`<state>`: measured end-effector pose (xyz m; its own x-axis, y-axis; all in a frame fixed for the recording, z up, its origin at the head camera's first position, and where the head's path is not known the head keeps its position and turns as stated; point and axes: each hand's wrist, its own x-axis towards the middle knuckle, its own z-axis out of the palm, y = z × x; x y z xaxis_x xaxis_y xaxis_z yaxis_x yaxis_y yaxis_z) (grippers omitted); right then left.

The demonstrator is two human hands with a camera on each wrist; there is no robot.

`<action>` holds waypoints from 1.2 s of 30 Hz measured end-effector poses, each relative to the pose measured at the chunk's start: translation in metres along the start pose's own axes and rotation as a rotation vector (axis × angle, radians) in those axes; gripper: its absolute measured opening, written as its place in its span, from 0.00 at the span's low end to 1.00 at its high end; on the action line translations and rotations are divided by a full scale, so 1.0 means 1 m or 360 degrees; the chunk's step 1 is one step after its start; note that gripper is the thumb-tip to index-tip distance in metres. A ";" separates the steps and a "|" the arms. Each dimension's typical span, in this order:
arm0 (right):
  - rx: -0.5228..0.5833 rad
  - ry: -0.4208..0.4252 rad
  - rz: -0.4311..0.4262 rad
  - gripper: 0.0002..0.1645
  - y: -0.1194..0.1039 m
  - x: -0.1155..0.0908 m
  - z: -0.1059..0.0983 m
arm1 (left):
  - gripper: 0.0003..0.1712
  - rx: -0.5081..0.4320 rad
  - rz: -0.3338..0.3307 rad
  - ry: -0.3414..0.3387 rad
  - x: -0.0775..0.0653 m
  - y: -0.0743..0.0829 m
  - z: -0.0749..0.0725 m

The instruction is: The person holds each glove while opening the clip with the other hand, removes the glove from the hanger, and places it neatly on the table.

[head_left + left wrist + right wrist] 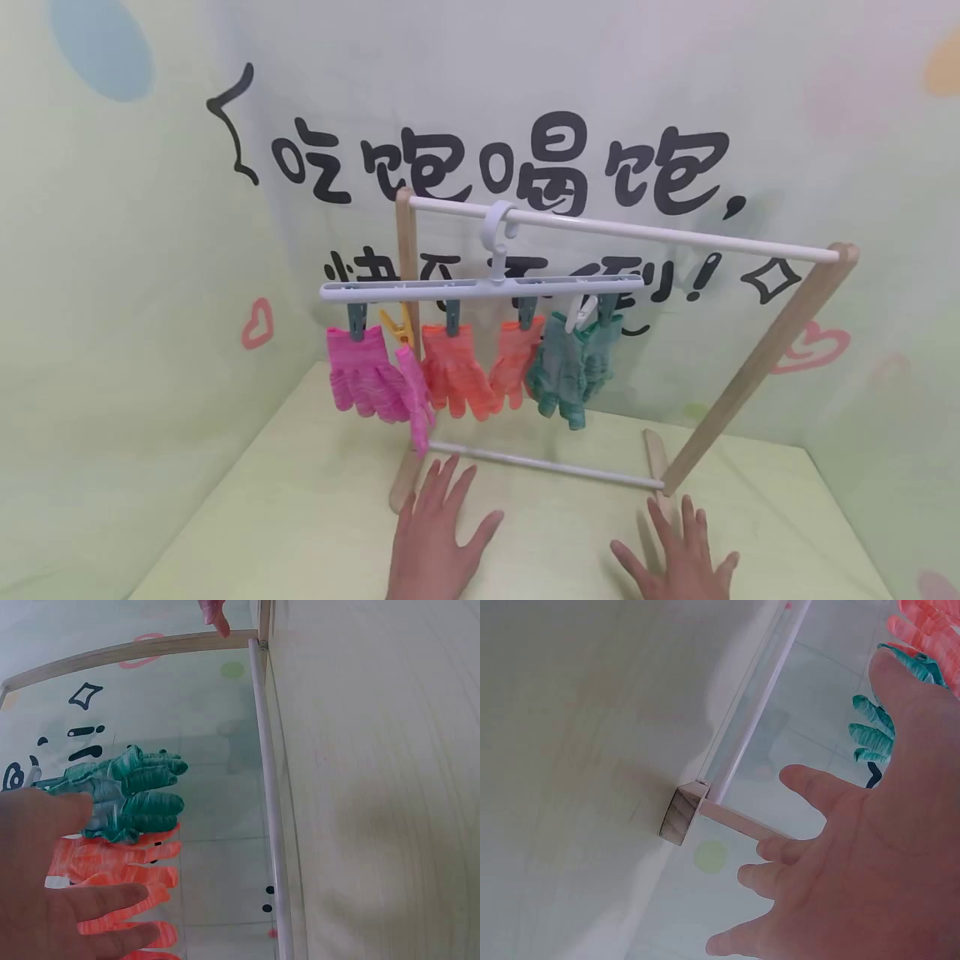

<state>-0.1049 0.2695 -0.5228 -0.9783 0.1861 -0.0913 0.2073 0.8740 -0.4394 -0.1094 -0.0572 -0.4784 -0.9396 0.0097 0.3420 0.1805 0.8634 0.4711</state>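
Observation:
My left hand (pixel 435 537), fingers spread and holding nothing, is nearest the rack's low front rod (pixel 547 464). Farther right, my right hand (pixel 678 554) also holds nothing, its fingers apart near the foot of the slanted wooden post (pixel 757 375). Beyond both hands, a pale clip hanger (pixel 450 289) hangs by its hook from the white top rod (pixel 675 233). Pink gloves (pixel 363 375), orange gloves (pixel 453 371) and green gloves (pixel 562 367) dangle from it. Most clips are grey; a yellow clip (pixel 401 325) and a white clip (pixel 581 314) also show.
The rack stands on a pale table (pixel 247 508), its left post (pixel 407 242) partly behind the hanger. A wooden foot (pixel 405 483) sits at the left. Close behind rises a backdrop (pixel 480 67) with dark lettering and pink hearts.

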 end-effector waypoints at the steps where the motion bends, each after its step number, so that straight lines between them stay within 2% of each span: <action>1: 0.0003 -0.0010 0.0008 0.62 0.000 0.000 0.000 | 0.34 -0.0008 0.0016 0.0059 0.000 -0.003 -0.001; 6: 0.0004 -0.0042 0.0030 0.62 -0.001 0.001 0.001 | 0.24 -0.0051 0.0007 0.0288 0.002 -0.016 -0.010; 9: 0.0003 -0.0046 0.0031 0.62 -0.002 0.001 0.001 | 0.22 -0.0090 -0.0041 0.0372 0.005 -0.025 -0.016; 17: 0.0016 -0.0060 0.0021 0.61 -0.005 0.000 0.002 | 0.12 -0.0161 -0.0233 0.0470 0.011 -0.050 -0.043; 21: 0.0021 -0.0071 0.0013 0.62 -0.006 0.000 0.002 | 0.09 -0.0144 -0.0251 0.0531 0.019 -0.063 -0.058; 26: -0.0008 -0.0063 0.0003 0.62 -0.006 0.000 0.002 | 0.09 -0.0136 -0.0222 0.0631 0.036 -0.077 -0.081; 31: -0.0037 -0.0029 -0.0005 0.61 -0.004 0.000 0.003 | 0.14 -0.0179 -0.0264 0.0675 0.055 -0.085 -0.097; 36: -0.0011 -0.0018 -0.0021 0.61 -0.005 0.000 0.003 | 0.22 -0.0340 -0.0343 0.0659 0.072 -0.092 -0.106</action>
<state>-0.1059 0.2634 -0.5233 -0.9808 0.1695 -0.0959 0.1945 0.8796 -0.4342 -0.1630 -0.1892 -0.4102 -0.7760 -0.3951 0.4916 0.0911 0.7010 0.7073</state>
